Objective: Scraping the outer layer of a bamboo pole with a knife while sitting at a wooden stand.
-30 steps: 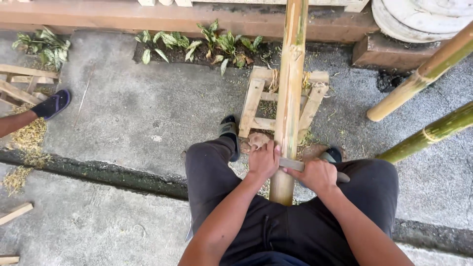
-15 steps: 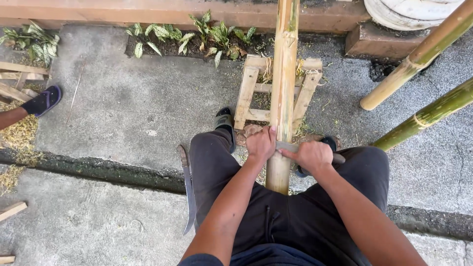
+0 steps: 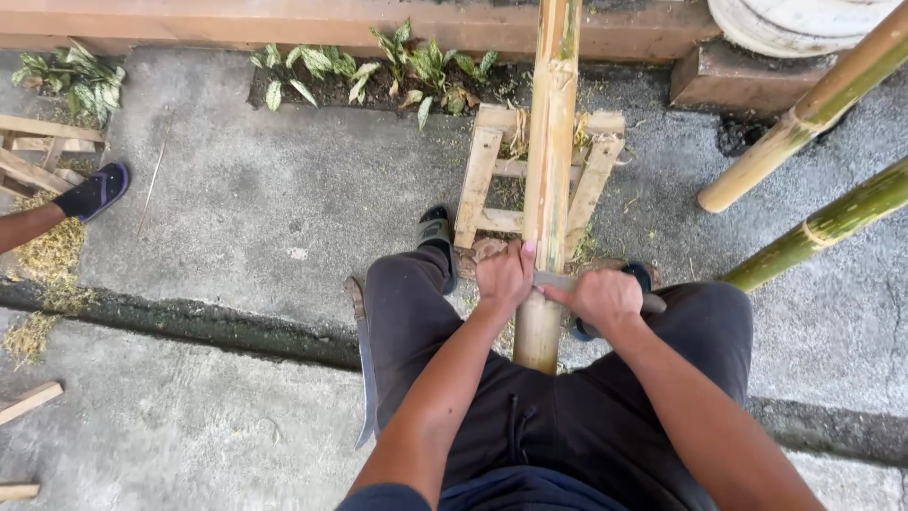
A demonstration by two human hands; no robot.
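your left hand [image 3: 504, 276] has its fingers curled tight on one end of a drawknife-like blade [image 3: 558, 281], pressed against the left side of the bamboo pole [image 3: 549, 180]; your right hand [image 3: 605, 299] is clamped on the other end, on the pole's right side, with the blade lying across the pole between them. the pole runs away from you between your knees, its near end at your lap, its far part resting on a small wooden frame [image 3: 492, 170] just beyond your hands. your left foot in a dark sandal [image 3: 437, 230] sits just left of the pole, beside the frame. a long machete [image 3: 363, 364] lies on the concrete by your left thigh, well left of the pole. right of the pole, two more bamboo poles [image 3: 813, 109] slant in from the edge. far left of the pole, another person's foot in a dark slipper [image 3: 93, 192] rests near a heap of shavings [image 3: 52, 255]. beyond the frame, leafy plants [image 3: 397, 66] grow along a wall base.
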